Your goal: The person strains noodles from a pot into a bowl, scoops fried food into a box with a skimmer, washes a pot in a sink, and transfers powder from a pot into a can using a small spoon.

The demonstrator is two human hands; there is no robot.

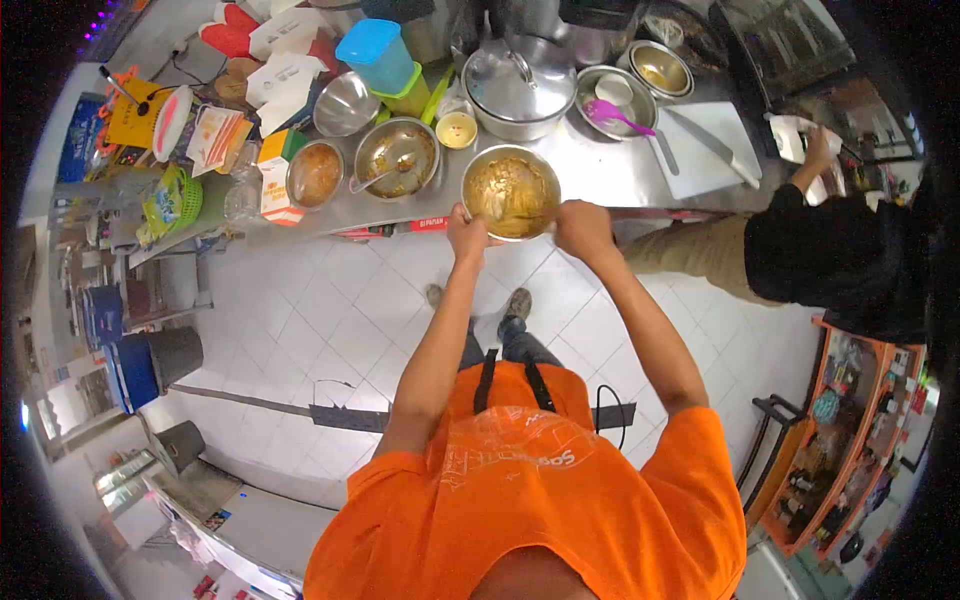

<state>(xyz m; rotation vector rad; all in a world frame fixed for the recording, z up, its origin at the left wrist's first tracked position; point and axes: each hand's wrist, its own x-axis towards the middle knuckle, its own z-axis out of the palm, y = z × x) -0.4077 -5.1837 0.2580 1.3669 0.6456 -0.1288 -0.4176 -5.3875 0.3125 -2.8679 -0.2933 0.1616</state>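
Observation:
A metal bowl with yellow-brown food smeared over its inside is held at the counter's front edge. My left hand grips its lower left rim. At the right rim, my right hand is closed in a fist; whatever it holds is hidden by the fingers. Just behind stands a small yellow bowl. To the left, a larger metal bowl contains brown food and a spoon. Beside it sits a bowl of orange-brown food.
A lidded pot stands behind the bowl. Rightward are a metal bowl with a purple utensil and a white cutting board with a knife. A co-worker in black stands at the right. A blue-lidded container stands behind left.

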